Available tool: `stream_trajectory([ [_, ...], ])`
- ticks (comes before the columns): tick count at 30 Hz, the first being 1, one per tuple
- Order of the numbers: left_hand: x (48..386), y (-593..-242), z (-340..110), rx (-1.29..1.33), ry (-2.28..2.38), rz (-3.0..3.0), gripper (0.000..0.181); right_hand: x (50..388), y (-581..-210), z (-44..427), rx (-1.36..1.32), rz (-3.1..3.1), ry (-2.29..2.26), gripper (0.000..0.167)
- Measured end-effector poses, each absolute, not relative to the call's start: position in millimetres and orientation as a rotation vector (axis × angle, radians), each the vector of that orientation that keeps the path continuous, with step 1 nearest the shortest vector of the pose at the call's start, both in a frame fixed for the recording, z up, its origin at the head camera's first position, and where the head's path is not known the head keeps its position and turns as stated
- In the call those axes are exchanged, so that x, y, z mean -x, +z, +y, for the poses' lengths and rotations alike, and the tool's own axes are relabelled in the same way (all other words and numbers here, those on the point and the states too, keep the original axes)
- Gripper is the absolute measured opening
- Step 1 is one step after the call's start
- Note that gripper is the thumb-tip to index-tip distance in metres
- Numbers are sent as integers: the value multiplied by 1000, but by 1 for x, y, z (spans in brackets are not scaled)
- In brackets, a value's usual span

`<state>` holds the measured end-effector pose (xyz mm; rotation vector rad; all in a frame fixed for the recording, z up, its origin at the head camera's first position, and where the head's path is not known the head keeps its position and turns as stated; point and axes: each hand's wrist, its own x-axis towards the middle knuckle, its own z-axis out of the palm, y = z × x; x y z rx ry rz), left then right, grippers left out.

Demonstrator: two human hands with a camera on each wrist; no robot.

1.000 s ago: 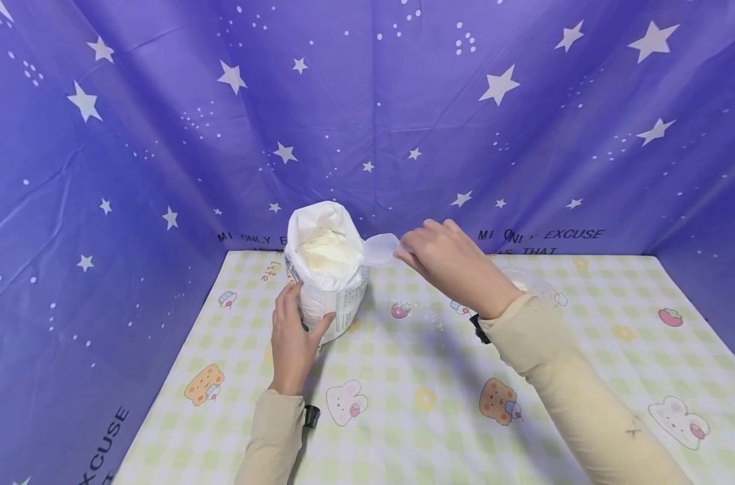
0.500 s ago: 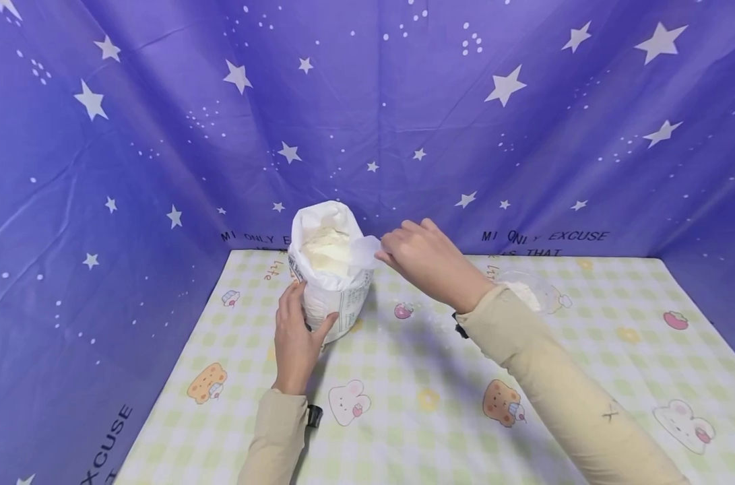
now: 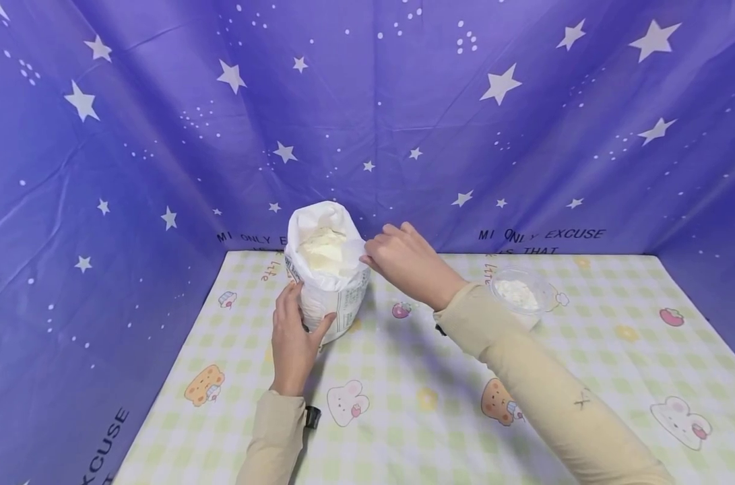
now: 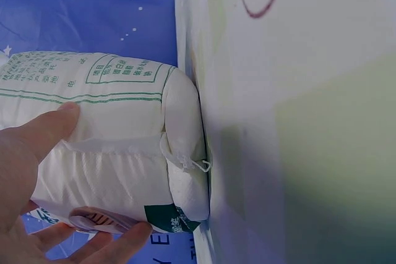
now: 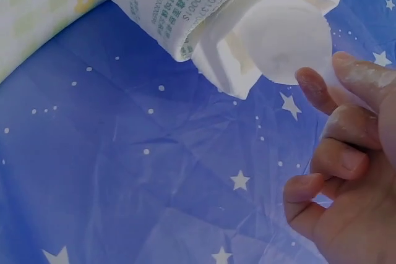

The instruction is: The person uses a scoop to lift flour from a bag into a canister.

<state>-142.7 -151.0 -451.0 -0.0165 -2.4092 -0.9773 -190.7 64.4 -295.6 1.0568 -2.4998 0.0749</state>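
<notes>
A white flour bag [image 3: 337,310] stands with its top open, and pale powder [image 3: 321,248] shows inside. My left hand [image 3: 294,340] holds its near left side; in the left wrist view the thumb presses one face and the fingers reach round the other. My right hand [image 3: 406,259] is at the bag's right rim, pinching the handle of a translucent plastic scoop [image 5: 288,38]. The scoop's bowl lies over the bag's mouth, and its inside is hard to see. White powder dusts my right thumb and fingers in the right wrist view.
A clear plastic bowl [image 3: 548,296] with white powder in it stands to the right, behind my right forearm. The table has a green checked cloth [image 3: 391,431] with cartoon prints. A purple star-printed curtain [image 3: 373,101] hangs close behind the bag.
My right hand has moved left with the scoop, from beside the bag to over its rim. More of the clear bowl shows now. The left hand has stayed on the bag.
</notes>
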Motion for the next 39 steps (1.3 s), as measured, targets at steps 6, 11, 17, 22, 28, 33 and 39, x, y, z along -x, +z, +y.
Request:
stream_trajectory([
  [6,142,-451,-150,12,-976,-2398,82,187,-292,59,-1019,-2521,-31,20],
  [11,141,-451,-151,22,-972,-2381,83,180,-283,56,-994,-2545,-30,16],
  [17,142,-450,-151,13,-982,-2398,81,176,-276,50,-957,-2596,-54,22],
  [22,142,-450,-151,8,-990,-2412,81,178,-277,44,-920,-2628,-43,23],
  [28,142,-450,-151,6,-991,-2405,80,184,-283,34,-910,-2660,-55,19],
  [33,141,-451,-151,12,-984,-2409,81,193,-290,28,-866,-2701,-23,22],
  [39,142,-452,-152,13,-967,-2401,81,203,-295,24,-855,-2706,1,24],
])
